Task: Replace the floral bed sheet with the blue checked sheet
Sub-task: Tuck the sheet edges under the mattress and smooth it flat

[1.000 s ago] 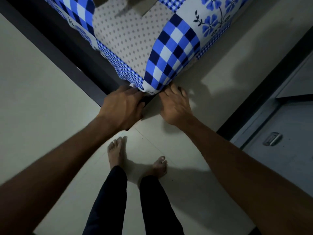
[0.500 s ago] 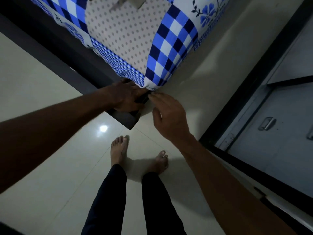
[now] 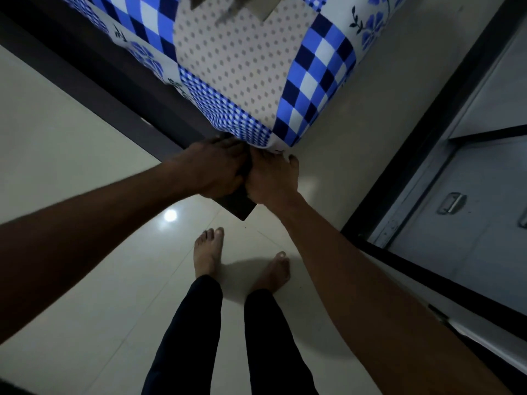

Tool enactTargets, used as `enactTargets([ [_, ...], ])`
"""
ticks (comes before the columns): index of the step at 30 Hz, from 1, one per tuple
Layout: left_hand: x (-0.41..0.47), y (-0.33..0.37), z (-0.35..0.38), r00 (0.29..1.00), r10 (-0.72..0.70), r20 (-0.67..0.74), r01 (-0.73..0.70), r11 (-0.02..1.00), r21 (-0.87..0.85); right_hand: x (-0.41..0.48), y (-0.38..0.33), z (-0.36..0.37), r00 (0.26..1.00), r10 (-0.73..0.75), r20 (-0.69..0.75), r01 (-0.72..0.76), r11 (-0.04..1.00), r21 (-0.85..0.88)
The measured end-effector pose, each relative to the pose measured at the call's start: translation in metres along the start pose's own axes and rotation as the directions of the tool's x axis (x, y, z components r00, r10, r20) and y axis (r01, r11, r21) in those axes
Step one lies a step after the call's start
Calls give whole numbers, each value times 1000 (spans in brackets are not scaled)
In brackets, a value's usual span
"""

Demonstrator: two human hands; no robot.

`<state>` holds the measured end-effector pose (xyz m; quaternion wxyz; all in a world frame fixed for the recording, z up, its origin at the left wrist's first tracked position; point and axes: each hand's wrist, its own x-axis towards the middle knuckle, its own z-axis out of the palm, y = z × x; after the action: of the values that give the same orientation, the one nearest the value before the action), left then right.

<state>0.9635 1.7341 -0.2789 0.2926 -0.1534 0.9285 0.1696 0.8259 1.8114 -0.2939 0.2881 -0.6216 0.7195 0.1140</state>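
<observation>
The blue checked sheet, with a dotted grey panel and blue flowers, covers the mattress corner at the top of the view. Both hands meet right under that corner, above the dark bed frame. My left hand lies on the frame's corner with its fingers curled down; what they hold is hidden. My right hand touches it from the right, fingers tucked under the sheet's hanging corner and thumb outside it. No floral sheet is in view.
The dark bed frame rail runs up to the left. A grey metal cupboard with handles stands close on the right behind a dark border. My bare feet stand on the pale tiled floor.
My right hand has moved back in from the right and slid its fingers under the sheet's corner beside my left hand. The left hand stays at the corner.
</observation>
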Motion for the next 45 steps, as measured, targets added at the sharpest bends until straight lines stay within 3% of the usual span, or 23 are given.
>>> enactTargets([
  [5, 13, -15, -6, 991, -108, 80, 109, 994, -1, 17, -3, 0, 992, 47, 114, -49, 999, 17],
  [8, 18, -4, -5, 966, -238, 98, 247, 964, -94, 13, 3, 1, 992, -50, -112, 60, 995, 84],
  [12, 28, 0, -7, 914, -389, 116, 404, 901, -158, -6, 13, 9, 982, -147, -116, 154, 987, 54],
  [17, 37, 4, -4, 880, -450, 155, 474, 855, -210, -25, 46, 19, 941, -233, -244, 239, 971, -6],
  [20, 39, 4, -1, 878, -459, 136, 479, 845, -237, -18, 54, 16, 957, -238, -163, 221, 968, -116],
  [23, 28, 13, 0, 881, -465, 88, 471, 842, -261, -3, 43, 3, 981, -192, 34, 195, 963, -189],
  [26, 9, 40, 0, 848, -529, 42, 519, 809, -278, 8, 37, -8, 977, -192, 92, 210, 939, -273],
  [28, -1, 59, -3, 851, -524, -25, 493, 816, -301, 12, 43, -11, 965, -243, 98, 260, 938, -229],
  [31, -4, 87, -8, 827, -550, -117, 456, 778, -433, 12, 59, -9, 898, -441, -11, 438, 894, -96],
  [35, 11, 119, -23, 724, -683, -102, 469, 594, -653, 0, 91, -17, 729, -678, -94, 679, 734, -26],
  [37, 28, 131, -29, 695, -709, -119, 403, 521, -753, -10, 115, -28, 693, -702, -162, 713, 701, 12],
  [40, 59, 148, -44, 700, -697, -156, 346, 521, -780, -10, 162, -40, 746, -615, -254, 631, 776, -25],
  [45, 113, 145, -69, 728, -675, -116, 453, 601, -659, 24, 204, -60, 840, -491, -230, 491, 869, -59],
])
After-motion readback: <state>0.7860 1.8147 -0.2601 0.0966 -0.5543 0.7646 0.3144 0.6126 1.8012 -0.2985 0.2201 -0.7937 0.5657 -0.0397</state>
